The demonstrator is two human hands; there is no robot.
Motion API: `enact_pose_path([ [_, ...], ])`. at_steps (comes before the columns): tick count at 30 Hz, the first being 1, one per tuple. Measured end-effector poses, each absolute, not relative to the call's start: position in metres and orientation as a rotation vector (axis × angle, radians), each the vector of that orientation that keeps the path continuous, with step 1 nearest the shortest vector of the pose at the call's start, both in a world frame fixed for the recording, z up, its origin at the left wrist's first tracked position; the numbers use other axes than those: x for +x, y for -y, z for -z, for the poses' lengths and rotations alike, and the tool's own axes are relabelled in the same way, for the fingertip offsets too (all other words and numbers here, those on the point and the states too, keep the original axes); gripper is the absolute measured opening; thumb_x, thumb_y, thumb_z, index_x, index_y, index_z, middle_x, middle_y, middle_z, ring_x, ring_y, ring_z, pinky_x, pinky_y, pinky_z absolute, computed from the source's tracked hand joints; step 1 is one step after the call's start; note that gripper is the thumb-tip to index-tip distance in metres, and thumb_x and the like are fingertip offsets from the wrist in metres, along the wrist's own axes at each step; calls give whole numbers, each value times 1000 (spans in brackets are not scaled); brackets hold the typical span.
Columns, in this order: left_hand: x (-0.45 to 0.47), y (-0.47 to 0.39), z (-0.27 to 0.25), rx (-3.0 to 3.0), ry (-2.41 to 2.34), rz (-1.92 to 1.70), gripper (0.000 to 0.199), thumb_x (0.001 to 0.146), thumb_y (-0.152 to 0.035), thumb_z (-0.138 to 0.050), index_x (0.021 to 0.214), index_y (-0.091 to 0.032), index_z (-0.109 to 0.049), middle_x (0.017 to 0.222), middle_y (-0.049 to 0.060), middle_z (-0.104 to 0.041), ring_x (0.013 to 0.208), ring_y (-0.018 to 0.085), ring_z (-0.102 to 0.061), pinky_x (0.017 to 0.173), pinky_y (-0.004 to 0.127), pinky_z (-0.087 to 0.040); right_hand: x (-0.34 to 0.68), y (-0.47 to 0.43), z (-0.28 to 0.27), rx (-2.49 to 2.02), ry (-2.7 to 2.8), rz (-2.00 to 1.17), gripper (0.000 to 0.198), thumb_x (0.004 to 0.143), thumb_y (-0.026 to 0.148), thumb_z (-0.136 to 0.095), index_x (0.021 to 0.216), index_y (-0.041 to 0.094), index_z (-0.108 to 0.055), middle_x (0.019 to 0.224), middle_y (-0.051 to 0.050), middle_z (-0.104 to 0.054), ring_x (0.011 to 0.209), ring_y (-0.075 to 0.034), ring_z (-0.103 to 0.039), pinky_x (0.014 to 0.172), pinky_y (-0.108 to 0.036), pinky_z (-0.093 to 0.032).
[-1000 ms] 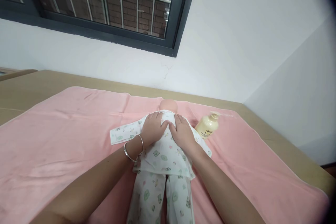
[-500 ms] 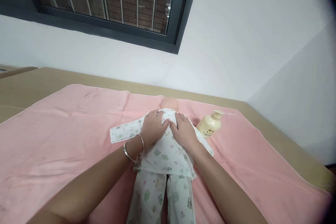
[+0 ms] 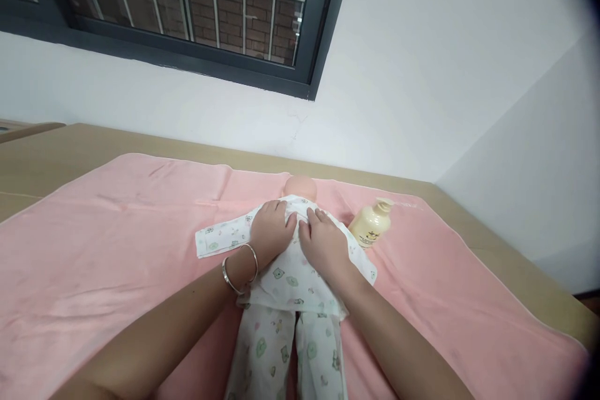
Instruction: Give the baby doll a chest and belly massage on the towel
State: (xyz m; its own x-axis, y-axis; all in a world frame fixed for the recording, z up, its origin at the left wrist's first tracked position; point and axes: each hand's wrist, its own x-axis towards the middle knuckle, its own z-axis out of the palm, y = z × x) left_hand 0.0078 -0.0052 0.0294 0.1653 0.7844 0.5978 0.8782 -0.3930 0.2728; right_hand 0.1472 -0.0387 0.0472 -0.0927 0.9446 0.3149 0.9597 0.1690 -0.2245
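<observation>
A baby doll (image 3: 300,187) lies on a pink blanket, its smooth bald head pointing away from me and its face out of sight. It wears a white printed top (image 3: 293,281) and matching trousers (image 3: 267,350). On the left of its upper body rests my left hand (image 3: 269,231), flat, thumb apart, with a silver bangle at the wrist. My right hand (image 3: 325,244) lies on the right side of the upper body, its fingers slightly bent and resting on the cloth. The thumbs nearly meet. One sleeve (image 3: 222,237) stretches out to the left; the right sleeve is partly behind my forearm.
Right of the doll, a pale yellow pump bottle (image 3: 372,225) leans over on the pink blanket (image 3: 154,212). The blanket covers most of a wooden surface (image 3: 94,140) set against a white wall. A dark-framed window (image 3: 304,75) with bars is above.
My right hand has shifted slightly down and its fingers have bent more, wrinkling the top near the collar. My left hand stays almost in place. The view has moved a little.
</observation>
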Motion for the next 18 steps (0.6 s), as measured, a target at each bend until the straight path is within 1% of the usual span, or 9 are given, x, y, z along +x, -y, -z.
enact_pose_path([
  [3,6,-1,-28,-2393,1589,1065,22,92,-25,-45,108,-15,-58,108,11,-66,101,26,-58,92,42,-46,160,22,-42,-1714,2116,-23,54,99,41,-31,141,9,-43,144,-19,-46,137,-30,-37,111,-44,-27],
  [6,6,-3,-26,-2440,1485,1114,23,94,-23,-42,109,-15,-58,110,10,-66,103,25,-58,94,41,-45,171,10,-40,-1575,2178,-56,51,100,40,-31,141,11,-44,144,-15,-47,136,-26,-38,113,-43,-24],
  [10,7,2,-25,-2391,1390,1170,21,96,-24,-41,100,-16,-60,101,9,-66,98,24,-58,90,39,-47,165,20,-46,-1535,2207,58,46,100,33,-30,135,11,-49,135,-15,-55,129,-25,-45,110,-40,-28],
  [13,8,6,-27,-2333,1509,1129,19,94,-28,-45,92,-17,-61,94,10,-65,93,25,-58,86,39,-48,155,35,-51,-1632,2158,155,40,99,29,-30,123,14,-58,120,-15,-64,117,-26,-54,103,-38,-35],
  [15,8,5,-27,-2321,1605,1111,19,92,-30,-48,96,-16,-61,96,11,-65,95,26,-58,87,41,-48,153,37,-51,-1703,2119,146,39,99,32,-31,119,15,-60,117,-14,-65,113,-27,-57,97,-39,-40],
  [16,7,4,-26,-2331,1634,1114,21,92,-30,-49,100,-15,-61,100,12,-66,98,27,-59,89,42,-48,153,35,-51,-1725,2104,129,40,99,35,-32,121,15,-59,120,-14,-64,114,-28,-56,96,-39,-40],
  [18,6,-1,-26,-2387,1649,1134,27,91,-31,-50,110,-14,-59,110,13,-66,106,28,-58,95,44,-45,158,28,-48,-1730,2104,85,46,98,40,-34,129,12,-54,130,-16,-59,122,-30,-51,100,-40,-39],
])
